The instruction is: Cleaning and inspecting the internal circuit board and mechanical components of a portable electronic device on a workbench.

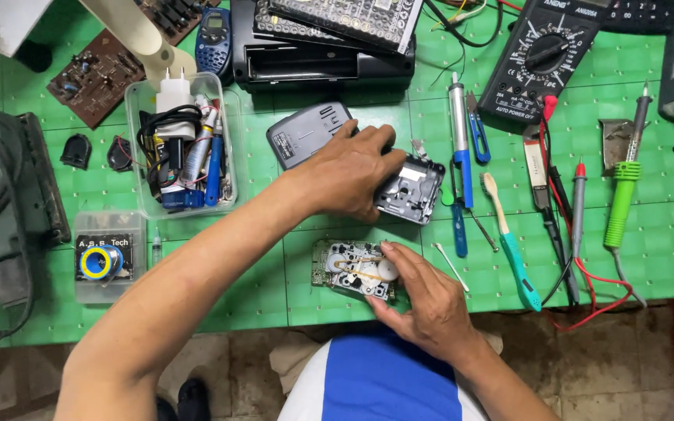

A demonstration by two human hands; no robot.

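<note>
Hands at the front edge of the green mat: right hand pinching the light, fragile mechanism by its edges, left hand clamped on the black plastic casing.

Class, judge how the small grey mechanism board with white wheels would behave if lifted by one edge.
The grey mechanism board, steadied by the right hand, probably stays stiff and flat. It looks light. Its exposed white wheels and tan belt seem fragile, so squeezing there seems risky.
</note>
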